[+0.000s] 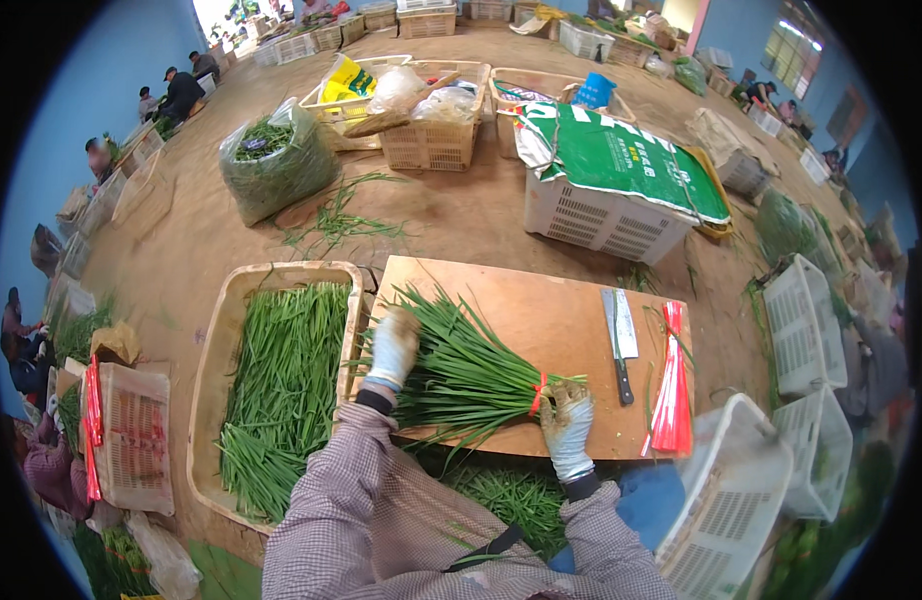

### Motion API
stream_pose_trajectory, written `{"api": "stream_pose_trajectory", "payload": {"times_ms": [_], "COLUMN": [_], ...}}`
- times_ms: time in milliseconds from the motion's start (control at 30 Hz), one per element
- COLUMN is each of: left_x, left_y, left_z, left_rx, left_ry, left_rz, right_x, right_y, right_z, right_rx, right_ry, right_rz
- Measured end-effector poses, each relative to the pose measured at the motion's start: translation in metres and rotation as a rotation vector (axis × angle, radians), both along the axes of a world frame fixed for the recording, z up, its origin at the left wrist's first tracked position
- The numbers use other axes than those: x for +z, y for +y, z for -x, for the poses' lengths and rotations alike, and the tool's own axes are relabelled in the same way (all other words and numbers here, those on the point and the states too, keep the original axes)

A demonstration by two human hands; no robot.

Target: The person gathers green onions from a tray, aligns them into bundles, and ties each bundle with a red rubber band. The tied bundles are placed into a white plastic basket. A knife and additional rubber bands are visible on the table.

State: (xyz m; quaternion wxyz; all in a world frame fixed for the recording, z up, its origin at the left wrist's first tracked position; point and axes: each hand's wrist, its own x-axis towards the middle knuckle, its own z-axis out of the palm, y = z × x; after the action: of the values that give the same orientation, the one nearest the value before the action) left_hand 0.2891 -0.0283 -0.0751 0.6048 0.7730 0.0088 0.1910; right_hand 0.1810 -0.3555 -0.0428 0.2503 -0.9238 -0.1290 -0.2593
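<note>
A bundle of garlic chives (468, 360) lies across a wooden board (506, 292), its leaves fanned out to the left. A red tie (537, 394) circles it near the cut stem ends. My right hand (569, 420), in a soiled white glove, grips the bundle at the stems beside that tie. Over the leaf side is my left hand (395, 345), gloved too and blurred; whether its fingers hold leaves is unclear. Right of the bundle, a cleaver (620, 337) with a black handle rests on the board, next to a sheaf of red and white tie strips (669, 390).
Left of the board stands a crate (198, 420) of chives (288, 360). Loose greens (509, 495) lie below the board's near edge. White crates (731, 480) flank the right. Ahead are a bag of greens (273, 172) and a sack-covered crate (603, 217). Other people sit along the walls.
</note>
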Motion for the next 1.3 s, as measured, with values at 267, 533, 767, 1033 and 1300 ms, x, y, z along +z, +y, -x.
{"api": "stream_pose_trajectory", "payload": {"times_ms": [267,533,767,1033,1300], "left_x": [0.099,0.073,0.075,0.056,0.061], "left_y": [-0.053,-0.233,-0.195,-0.206,-0.241], "left_z": [-0.032,0.019,0.015,0.049,0.065], "left_rx": [-0.138,-1.082,-0.859,-0.743,-0.599], "left_ry": [0.003,0.194,0.113,0.17,0.262], "left_rz": [-0.256,-1.26,-0.903,-1.133,-1.552], "right_x": [0.013,-0.04,-0.009,0.004,-0.011], "right_y": [-0.088,-0.122,-0.107,-0.04,-0.05], "right_z": [-0.038,-0.096,-0.039,0.048,0.084], "right_rx": [-0.27,-0.496,-0.401,-0.332,-0.425], "right_ry": [0.049,0.386,0.278,0.289,0.205], "right_rz": [-0.21,0.51,0.085,-0.032,-0.157]}}
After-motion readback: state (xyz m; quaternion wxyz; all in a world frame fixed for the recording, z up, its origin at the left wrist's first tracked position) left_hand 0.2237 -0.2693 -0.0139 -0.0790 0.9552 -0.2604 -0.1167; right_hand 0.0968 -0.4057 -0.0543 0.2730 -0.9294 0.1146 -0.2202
